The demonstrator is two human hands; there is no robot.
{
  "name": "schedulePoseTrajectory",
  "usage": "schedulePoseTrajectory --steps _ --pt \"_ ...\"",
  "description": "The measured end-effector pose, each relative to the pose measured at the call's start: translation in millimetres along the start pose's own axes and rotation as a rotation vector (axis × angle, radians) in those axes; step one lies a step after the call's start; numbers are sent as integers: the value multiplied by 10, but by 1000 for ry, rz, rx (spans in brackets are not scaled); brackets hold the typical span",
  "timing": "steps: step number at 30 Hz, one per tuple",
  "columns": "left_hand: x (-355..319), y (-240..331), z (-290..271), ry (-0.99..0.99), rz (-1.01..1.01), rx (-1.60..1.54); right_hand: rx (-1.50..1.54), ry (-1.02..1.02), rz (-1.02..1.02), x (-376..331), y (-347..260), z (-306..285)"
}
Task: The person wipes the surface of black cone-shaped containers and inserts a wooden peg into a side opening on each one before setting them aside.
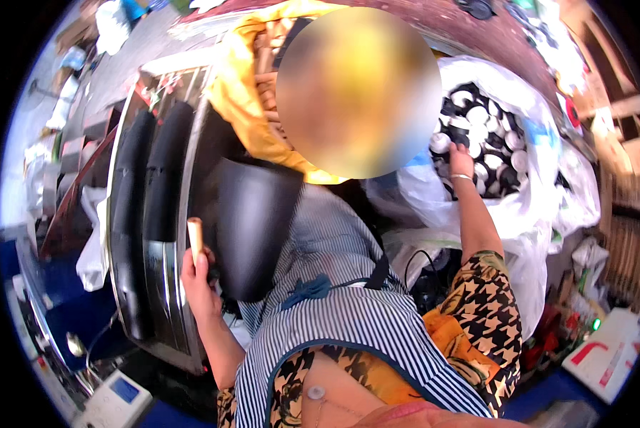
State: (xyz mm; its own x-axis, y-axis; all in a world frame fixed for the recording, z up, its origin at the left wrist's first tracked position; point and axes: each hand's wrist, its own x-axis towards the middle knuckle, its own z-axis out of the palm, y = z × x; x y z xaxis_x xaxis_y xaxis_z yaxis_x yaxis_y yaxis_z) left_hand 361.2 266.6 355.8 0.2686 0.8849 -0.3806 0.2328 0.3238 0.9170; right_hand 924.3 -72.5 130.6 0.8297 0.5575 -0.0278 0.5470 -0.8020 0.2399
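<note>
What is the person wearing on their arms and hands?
Both hands are bare, no gloves. The right hand has a thin bangle at the wrist, and that arm has a short sleeve in a black and cream zigzag check with orange patches. The left hand and its forearm wear nothing.

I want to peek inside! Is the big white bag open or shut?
Open. The white bag gapes wide, showing black-and-white round pieces, and the right hand reaches in.
</note>
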Motion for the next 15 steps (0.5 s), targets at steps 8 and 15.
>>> schedulePoseTrajectory --steps 8,15 --pt "356 -948 -417 79 -579 -1196 77 187 -184 20 176 -198" --pt "482 -1289 -696 103 -563 -1492 606 660 -233 -198 -1092 -2461"
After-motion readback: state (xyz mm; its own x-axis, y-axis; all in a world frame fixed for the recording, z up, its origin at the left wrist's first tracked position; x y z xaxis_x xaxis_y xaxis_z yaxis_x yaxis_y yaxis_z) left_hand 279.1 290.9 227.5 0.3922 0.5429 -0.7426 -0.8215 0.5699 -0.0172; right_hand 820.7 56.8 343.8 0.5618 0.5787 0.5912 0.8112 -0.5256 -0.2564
